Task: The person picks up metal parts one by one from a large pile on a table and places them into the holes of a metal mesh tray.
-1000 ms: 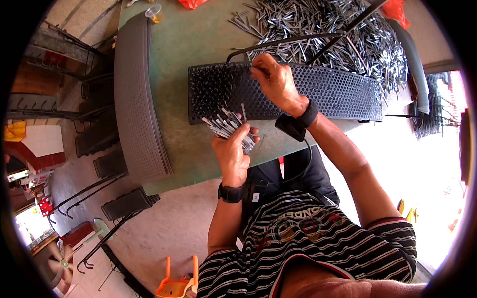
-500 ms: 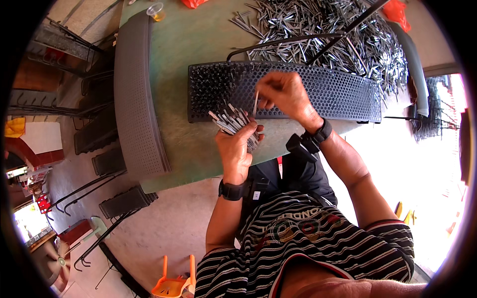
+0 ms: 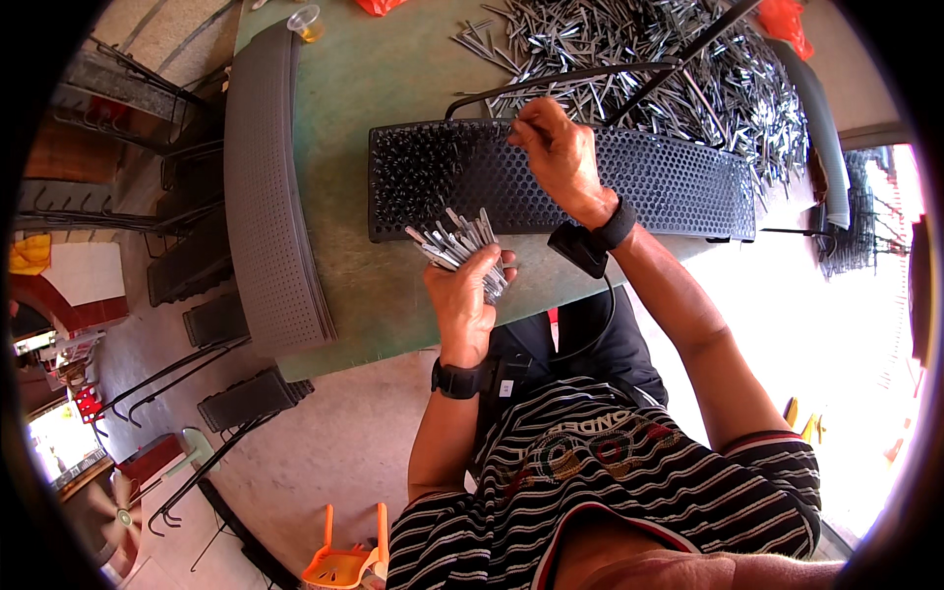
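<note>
My left hand (image 3: pixel 460 300) is closed round a fanned bundle of thin silvery metal strips (image 3: pixel 455 242), held just off the near edge of a long black perforated rack (image 3: pixel 649 182). Over the middle of that rack, toward its far edge, is my right hand (image 3: pixel 562 162), thumb and fingers pinched together. Whatever sits in the pinch is too small and hidden to make out. The left part of the rack is packed with dark upright pieces (image 3: pixel 418 177), while the holes to the right show open.
Behind the rack lies a large heap of loose metal strips (image 3: pixel 629 59). A black metal rod frame (image 3: pixel 570 77) leans across it. Stacked grey perforated panels (image 3: pixel 265 187) line the green table's (image 3: pixel 344 79) left side, near a plastic cup (image 3: pixel 307 24). An orange chair (image 3: pixel 339 560) stands below.
My right hand has gone from beside the bundle, with a thin strip in its fingers, up to the rack's far part. The left hand stays nearly still with the bundle.
</note>
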Available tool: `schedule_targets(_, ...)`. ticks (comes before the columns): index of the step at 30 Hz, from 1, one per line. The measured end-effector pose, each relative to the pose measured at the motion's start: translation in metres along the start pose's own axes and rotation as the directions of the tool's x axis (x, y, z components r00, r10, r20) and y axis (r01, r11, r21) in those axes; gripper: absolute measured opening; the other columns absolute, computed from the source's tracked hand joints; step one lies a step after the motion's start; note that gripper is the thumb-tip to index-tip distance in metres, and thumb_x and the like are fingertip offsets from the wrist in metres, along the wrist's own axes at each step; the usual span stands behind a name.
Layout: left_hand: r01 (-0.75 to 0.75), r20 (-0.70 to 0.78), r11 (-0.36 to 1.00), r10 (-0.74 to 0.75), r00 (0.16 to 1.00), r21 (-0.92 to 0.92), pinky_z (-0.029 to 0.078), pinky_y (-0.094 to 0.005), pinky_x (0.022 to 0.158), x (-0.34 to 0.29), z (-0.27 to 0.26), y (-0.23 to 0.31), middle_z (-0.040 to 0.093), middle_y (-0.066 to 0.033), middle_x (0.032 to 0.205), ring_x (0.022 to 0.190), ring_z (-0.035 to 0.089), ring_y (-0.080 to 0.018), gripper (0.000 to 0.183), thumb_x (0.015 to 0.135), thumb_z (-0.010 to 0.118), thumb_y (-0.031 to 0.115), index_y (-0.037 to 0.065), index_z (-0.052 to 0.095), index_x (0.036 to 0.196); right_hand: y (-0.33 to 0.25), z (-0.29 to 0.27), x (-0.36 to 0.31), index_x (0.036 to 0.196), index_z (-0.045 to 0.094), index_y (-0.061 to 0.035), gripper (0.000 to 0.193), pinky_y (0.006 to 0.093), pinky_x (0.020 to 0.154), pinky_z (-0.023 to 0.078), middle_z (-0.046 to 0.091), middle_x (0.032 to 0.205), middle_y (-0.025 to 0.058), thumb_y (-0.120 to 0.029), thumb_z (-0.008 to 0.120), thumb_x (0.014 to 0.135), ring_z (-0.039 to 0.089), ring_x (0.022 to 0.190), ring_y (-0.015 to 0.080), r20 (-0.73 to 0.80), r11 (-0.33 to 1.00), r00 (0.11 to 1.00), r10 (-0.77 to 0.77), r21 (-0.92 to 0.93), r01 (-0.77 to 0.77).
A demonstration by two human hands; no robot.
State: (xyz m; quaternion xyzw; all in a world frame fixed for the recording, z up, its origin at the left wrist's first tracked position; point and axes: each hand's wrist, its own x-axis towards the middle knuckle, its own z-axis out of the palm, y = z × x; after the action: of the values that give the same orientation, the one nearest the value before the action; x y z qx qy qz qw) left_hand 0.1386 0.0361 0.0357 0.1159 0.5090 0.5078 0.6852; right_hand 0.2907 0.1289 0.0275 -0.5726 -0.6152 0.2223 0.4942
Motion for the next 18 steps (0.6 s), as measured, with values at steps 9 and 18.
schedule_targets(9, -0.031, -0.007, 1.000, 0.031, 1.000, 0.001, 0.051, -0.0312, 0.049, 0.002, 0.000, -0.003, 0.063, -0.0100, 0.078, 0.063, 0.064, -0.0214, 0.019, 0.074, 0.064, -0.007, -0.002, 0.060, 0.092, -0.022, -0.009, -0.006, 0.081, 0.065, -0.0016, 0.012, 0.0322, 0.051, 0.048, 0.064, 0.066, 0.0137, -0.013, 0.063, 0.080, 0.063, 0.054, 0.0246, 0.098, 0.970, 0.995, -0.033, -0.239, 0.055)
schedule_targets(18, 0.005, -0.009, 0.997, -0.006, 1.000, -0.078, 0.050, -0.0308, 0.049, 0.003, 0.006, -0.011, 0.064, -0.0087, 0.081, 0.064, 0.062, -0.0182, 0.021, 0.074, 0.065, -0.005, 0.000, 0.059, 0.094, -0.021, -0.020, -0.036, 0.083, 0.065, 0.0036, 0.015, 0.0191, 0.045, 0.045, 0.063, 0.064, 0.0038, -0.010, 0.061, 0.085, 0.057, 0.051, 0.0073, 0.569, 0.786, 0.697, 0.437, 0.136, -0.603)
